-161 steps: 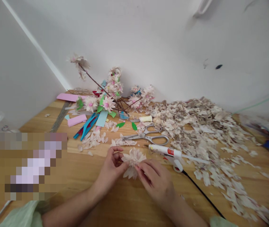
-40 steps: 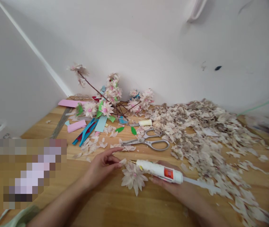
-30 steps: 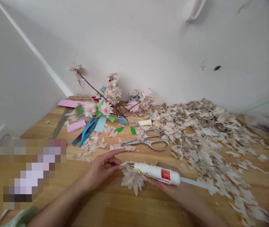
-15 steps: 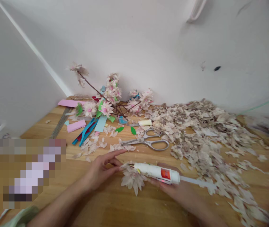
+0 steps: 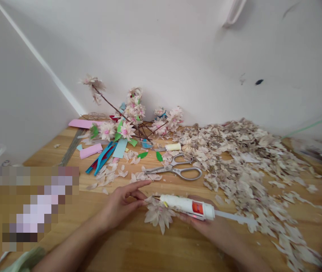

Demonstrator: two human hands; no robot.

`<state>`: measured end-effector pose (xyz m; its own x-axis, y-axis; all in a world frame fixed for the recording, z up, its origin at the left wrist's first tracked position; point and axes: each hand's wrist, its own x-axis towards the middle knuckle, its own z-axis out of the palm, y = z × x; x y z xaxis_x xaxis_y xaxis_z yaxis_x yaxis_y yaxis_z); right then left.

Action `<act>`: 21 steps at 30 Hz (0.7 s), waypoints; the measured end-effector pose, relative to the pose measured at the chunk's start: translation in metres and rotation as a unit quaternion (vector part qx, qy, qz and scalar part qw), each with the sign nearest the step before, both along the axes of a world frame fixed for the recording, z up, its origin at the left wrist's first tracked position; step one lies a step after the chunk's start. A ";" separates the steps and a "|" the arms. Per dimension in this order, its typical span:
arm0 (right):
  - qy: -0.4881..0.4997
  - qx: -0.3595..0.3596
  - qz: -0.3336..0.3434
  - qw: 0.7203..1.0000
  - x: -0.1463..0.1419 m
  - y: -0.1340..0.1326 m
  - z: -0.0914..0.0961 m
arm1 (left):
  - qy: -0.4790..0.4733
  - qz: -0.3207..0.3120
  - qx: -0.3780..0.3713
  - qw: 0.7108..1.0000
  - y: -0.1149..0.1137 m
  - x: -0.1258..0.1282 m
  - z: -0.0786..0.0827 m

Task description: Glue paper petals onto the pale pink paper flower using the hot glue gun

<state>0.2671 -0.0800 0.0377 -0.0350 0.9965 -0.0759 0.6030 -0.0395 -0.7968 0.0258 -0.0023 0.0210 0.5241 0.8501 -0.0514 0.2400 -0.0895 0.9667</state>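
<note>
A pale pink paper flower (image 5: 158, 216) lies on the wooden table (image 5: 50, 158), directly below a white hot glue gun (image 5: 188, 207). My right hand (image 5: 203, 221) grips the gun from beneath, its brass nozzle pointing left over the flower's upper petals. My left hand (image 5: 121, 206) rests on the table beside the flower, fingers spread and tips at the petal edge, holding nothing. A pair of steel scissors (image 5: 174, 170) lies just beyond both hands. The gun hides part of the flower.
A large heap of cut paper petals (image 5: 243, 166) covers the table's right side. Paper blossoms on twigs (image 5: 127, 130) and strips of blue (image 5: 120, 148) and pink paper (image 5: 90, 151) lie at the back against a white wall. A pixelated patch (image 5: 36, 204) covers the left.
Compared with the oldest frame, the flower is down on the table and my right hand holds the glue gun over it. Across the latest frames, the hands and gun barely move.
</note>
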 end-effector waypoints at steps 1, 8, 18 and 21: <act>-0.001 0.008 0.001 1.000 0.000 0.000 -0.001 | 0.001 0.000 0.001 1.000 0.000 0.000 -0.001; -0.012 0.056 0.007 0.998 0.003 -0.001 -0.003 | 0.003 0.004 0.004 1.000 -0.001 0.000 0.002; -0.002 0.050 0.003 0.999 0.001 0.000 -0.005 | -0.002 -0.002 -0.002 1.000 -0.001 0.000 0.002; 0.003 0.050 0.013 0.999 0.001 0.000 -0.003 | -0.005 -0.004 0.002 1.000 -0.001 0.001 0.003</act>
<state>0.2685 -0.0804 0.0350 -0.0611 0.9978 0.0240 0.5976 0.0558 -0.7999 0.0265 -0.0032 0.0241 0.5305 0.8466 -0.0432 0.2296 -0.0944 0.9687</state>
